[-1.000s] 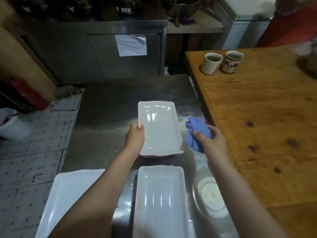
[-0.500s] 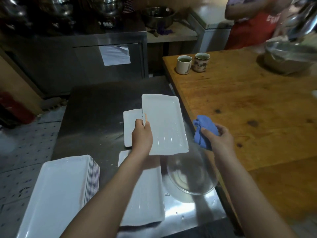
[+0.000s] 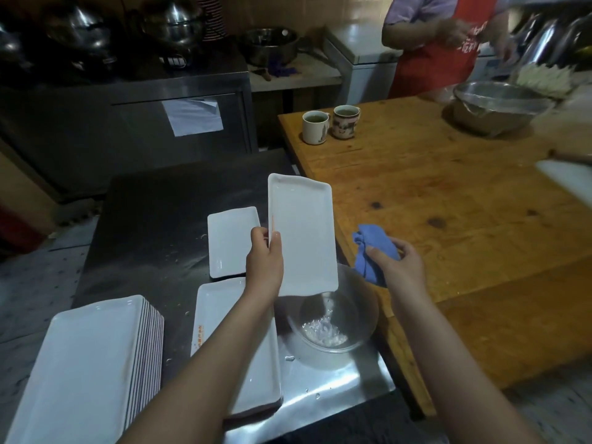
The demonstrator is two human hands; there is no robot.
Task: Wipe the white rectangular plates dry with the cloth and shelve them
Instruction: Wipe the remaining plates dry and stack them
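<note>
1. Left hand (image 3: 264, 261) grips a white rectangular plate (image 3: 302, 235) by its left long edge — raised, tilted, above the steel surface (image 3: 144, 219).
2. Right hand (image 3: 402, 265) clutches the blue cloth (image 3: 373, 251), just right of the plate, not touching it.
3. Below — glass bowl (image 3: 333, 318), two single plates, one plate stack (image 3: 93, 363) at left.

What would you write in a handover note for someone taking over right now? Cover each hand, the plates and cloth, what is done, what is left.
Left hand grips the lifted plate by its left edge, above the glass bowl.
Right hand holds the bunched blue cloth, clear of that plate.
On the steel table: far plate, near plate, plate stack at near left.
Done: cannot tell which plates are dry.
Left: wipe the lifted plate, then any wet ones; shelve all.
</note>
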